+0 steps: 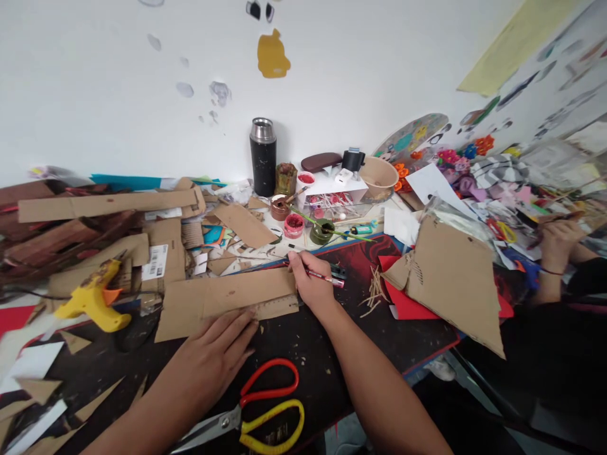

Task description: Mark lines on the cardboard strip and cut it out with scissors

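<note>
A strip of brown cardboard lies on the dark table mat. Along its near edge is a see-through ruler, partly covered by my left hand. That hand lies flat, its outstretched fingers pressing on the ruler and cardboard. At the strip's right end, my right hand pinches a pencil with a dark red barrel. The pencil's tip points up and left, just beyond the cardboard's far edge. Close to me, large scissors with one red and one yellow handle lie spread apart.
A yellow glue gun stands at left among cardboard scraps. Paint pots, a black flask and a beige bowl line the wall. A bent cardboard piece is at right; beyond it is another person's hand.
</note>
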Motion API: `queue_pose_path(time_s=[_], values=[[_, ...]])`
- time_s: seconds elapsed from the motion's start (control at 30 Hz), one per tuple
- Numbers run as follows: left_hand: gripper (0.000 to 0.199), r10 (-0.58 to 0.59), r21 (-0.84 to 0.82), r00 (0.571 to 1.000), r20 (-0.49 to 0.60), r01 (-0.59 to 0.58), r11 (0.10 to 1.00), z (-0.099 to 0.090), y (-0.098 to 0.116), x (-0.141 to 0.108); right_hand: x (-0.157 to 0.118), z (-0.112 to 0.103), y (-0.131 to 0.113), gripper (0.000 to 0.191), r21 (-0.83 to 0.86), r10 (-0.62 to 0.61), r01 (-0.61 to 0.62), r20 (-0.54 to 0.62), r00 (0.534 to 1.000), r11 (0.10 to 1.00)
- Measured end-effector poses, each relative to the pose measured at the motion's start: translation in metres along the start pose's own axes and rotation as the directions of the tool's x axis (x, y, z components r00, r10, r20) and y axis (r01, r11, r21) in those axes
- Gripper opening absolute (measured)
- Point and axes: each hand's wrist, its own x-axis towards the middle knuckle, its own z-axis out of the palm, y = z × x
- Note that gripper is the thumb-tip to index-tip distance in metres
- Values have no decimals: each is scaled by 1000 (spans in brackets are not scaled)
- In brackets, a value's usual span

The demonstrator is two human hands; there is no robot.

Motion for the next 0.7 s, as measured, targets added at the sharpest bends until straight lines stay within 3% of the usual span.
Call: queue_pose_path(time_s=[0.23,0.5,0.7], values=[[54,13,37,1000,-5,-12,999,7,6,16,-1,0,2,54,50,39,-39,-7,999,998],[58,-45,-43,995,86,49,998,23,16,31,1,-10,4,58,70,93,-88,-69,993,994],[68,-54,-74,991,123,63,995,31,24,57,2,-14,1,58,68,89,-84,-75,993,994]])
